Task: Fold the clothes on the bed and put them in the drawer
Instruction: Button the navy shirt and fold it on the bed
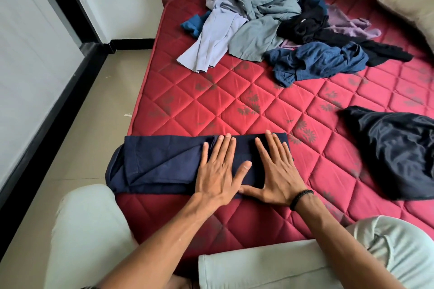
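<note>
Both hands are down flat on the navy garment (164, 164), which lies folded into a long band across the near left part of the red quilted mattress (246, 105). Starting at the far left, pale floor tiles (94, 124) run beside the bed, and the garment's left end hangs just over the mattress edge, with diagonal folds showing on top. Moving right, the left hand (218, 171) presses palm-down on the cloth, fingers spread and straight, thumb angled out to the right; it grips nothing, just flattens. Right beside it, the right hand (274, 171) does the same, fingers fanned over the garment's right end, thumb stretched left along the near edge so it almost meets the left hand. A dark beaded bracelet (300, 197) sits on that wrist. Below, the person's knees in pale trousers (258, 267) frame the forearms.

Up at the far side of the mattress, the pile of unfolded clothes (270, 21) waits against the padded headboard: lavender and grey-green pieces to the left, black, purple and denim-blue ones to the right. Further right, a shiny black garment (397, 150) lies crumpled on its own, well apart from the hands, and a beige pillow (413, 2) sits in the top right corner.
</note>
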Motion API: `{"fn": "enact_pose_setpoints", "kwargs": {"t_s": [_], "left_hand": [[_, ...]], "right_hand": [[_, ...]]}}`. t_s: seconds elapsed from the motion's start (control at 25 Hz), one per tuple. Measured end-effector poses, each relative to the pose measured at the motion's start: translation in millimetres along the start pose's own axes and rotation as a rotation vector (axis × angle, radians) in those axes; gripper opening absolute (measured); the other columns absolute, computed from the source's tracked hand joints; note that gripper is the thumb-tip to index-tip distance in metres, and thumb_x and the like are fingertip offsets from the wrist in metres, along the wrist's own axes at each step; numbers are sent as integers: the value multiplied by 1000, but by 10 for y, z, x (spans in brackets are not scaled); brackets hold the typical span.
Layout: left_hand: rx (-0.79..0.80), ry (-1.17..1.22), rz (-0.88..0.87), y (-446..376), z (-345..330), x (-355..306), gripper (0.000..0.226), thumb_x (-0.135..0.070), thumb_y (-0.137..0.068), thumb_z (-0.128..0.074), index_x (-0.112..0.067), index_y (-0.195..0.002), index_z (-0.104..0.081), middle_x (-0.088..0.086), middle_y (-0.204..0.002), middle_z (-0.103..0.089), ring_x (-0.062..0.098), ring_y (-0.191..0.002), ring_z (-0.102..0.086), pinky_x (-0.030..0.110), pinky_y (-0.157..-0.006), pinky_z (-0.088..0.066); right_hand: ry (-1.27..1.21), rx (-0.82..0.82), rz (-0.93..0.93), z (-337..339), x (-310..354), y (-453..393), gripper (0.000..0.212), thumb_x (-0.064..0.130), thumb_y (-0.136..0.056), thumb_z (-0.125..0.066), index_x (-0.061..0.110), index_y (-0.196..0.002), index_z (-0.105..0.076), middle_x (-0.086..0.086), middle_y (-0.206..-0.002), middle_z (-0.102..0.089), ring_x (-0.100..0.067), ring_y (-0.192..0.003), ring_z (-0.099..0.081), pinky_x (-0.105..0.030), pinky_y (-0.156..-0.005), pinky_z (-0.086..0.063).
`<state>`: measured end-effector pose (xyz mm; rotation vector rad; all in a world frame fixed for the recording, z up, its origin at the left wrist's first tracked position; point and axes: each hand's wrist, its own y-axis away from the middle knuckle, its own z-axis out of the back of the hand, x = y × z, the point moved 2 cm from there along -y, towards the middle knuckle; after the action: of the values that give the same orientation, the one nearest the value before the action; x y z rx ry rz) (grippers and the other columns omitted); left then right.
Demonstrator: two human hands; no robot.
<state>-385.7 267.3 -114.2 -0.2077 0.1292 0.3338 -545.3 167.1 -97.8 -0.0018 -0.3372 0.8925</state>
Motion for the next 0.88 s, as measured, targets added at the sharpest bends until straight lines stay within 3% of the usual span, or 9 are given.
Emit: {"fn": "enact_pose_setpoints", "kwargs": {"t_s": [0.12,0.28,0.36,0.44,0.56,0.64,0.76,0.8,0.88], "left_hand": [[-12,-71,99,102,6,266,70,-55,-107,-14,-13,-162,-25,4,-170,-21,21,-158,-15,57,-126,-11],[21,-40,142,128,55,322,65,-49,-107,-19,-13,-162,-27,4,-168,-26,24,-157,-19,61,-125,-10],[76,30,143,115,142,314,66,-50,-107,-17,-14,-163,-23,4,-170,-23,24,-158,-14,61,-125,-8],[125,290,201,102,432,343,68,-54,-108,-19,-15,-163,-19,4,-170,-22,23,-159,-8,57,-126,-6],[100,1015,407,110,1228,503,74,-75,-97,-34,-24,-148,-50,10,-142,-62,25,-135,-54,43,-117,-36],[245,1565,520,153,1660,773,82,-87,-82,-39,-24,-127,-68,12,-117,-75,28,-107,-69,43,-102,-51],[271,1751,600,338,1732,1408,50,-53,-95,-62,-11,-121,-72,15,-115,-74,24,-102,-70,35,-93,-56],[201,1706,656,392,1697,1592,33,-31,-98,-66,-8,-120,-71,17,-116,-74,23,-96,-72,31,-86,-59],[62,1598,814,501,1559,1961,20,-3,-96,-64,-2,-114,-72,19,-114,-74,24,-89,-72,29,-78,-61]], "right_hand": [[-210,-196,-321,127,-87,124,109,73,-74,-72,14,-157,-33,-17,-163,-28,-31,-152,-25,-43,-123,-23],[-647,-136,-989,265,-300,133,67,47,-71,-87,4,-120,-69,-20,-113,-70,-32,-99,-67,-44,-91,-54],[-938,-137,-970,533,-160,63,33,16,-77,-87,1,-104,-75,-17,-95,-72,-24,-77,-64,-34,-73,-56],[-931,-249,-866,880,172,-51,29,8,-76,-86,5,-103,-77,-14,-88,-72,-21,-74,-63,-28,-67,-55],[-952,-343,-573,1224,1107,-251,19,12,-74,-86,24,-85,-76,-4,-79,-73,-16,-72,-64,-32,-70,-55],[-1084,-192,-347,1176,1790,-390,26,15,-71,-89,26,-91,-76,-4,-81,-75,-16,-74,-67,-32,-74,-57],[-1482,101,-222,860,2452,-577,33,15,-78,-82,7,-109,-74,-14,-95,-77,-22,-85,-73,-34,-86,-59],[-1478,51,-242,747,2492,-633,27,12,-83,-79,5,-109,-74,-13,-95,-77,-21,-84,-73,-36,-87,-60],[-1007,-224,-186,478,2361,-760,17,19,-94,-73,10,-108,-74,-5,-99,-77,-15,-88,-72,-44,-88,-59]]}}
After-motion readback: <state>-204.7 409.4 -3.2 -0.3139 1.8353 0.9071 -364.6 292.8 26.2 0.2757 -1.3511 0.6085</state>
